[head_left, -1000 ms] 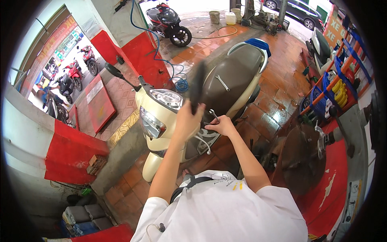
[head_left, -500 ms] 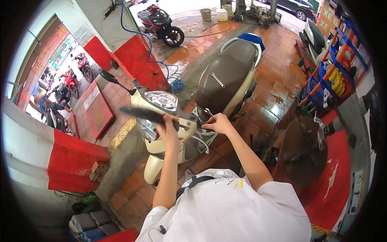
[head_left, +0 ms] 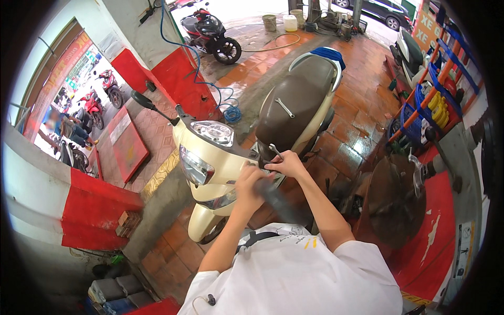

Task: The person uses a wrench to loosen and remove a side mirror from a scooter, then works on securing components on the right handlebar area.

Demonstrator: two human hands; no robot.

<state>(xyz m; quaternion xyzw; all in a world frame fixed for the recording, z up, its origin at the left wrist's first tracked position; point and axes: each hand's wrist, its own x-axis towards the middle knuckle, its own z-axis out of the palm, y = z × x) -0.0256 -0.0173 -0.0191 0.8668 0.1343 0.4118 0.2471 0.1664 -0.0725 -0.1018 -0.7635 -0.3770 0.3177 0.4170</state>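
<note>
A cream scooter (head_left: 231, 170) with a brown seat stands in front of me, its headlight end toward my left. My left hand (head_left: 250, 185) is closed around a black rear-view mirror (head_left: 281, 202), which is smeared by motion and points toward my shirt. Beside it, over the handlebar area, my right hand (head_left: 287, 165) pinches a small silver wrench (head_left: 274, 149); one end sticks up past the fingers and the other is hidden. A second wrench (head_left: 284, 107) lies on the seat. Another mirror (head_left: 143, 100) sits on the scooter's far handlebar.
A blue hose (head_left: 231, 113) coils on the floor beyond the scooter. To the right are an orange rack (head_left: 420, 115) with blue baskets and a dark round disc (head_left: 396, 199). A red-and-black motorbike (head_left: 212, 37) is parked at the back. A person (head_left: 73, 128) is outside at left.
My left hand has moved right and down, and the mirror has swung from its left side round toward my body. The right hand stays almost in place with the wrench.
</note>
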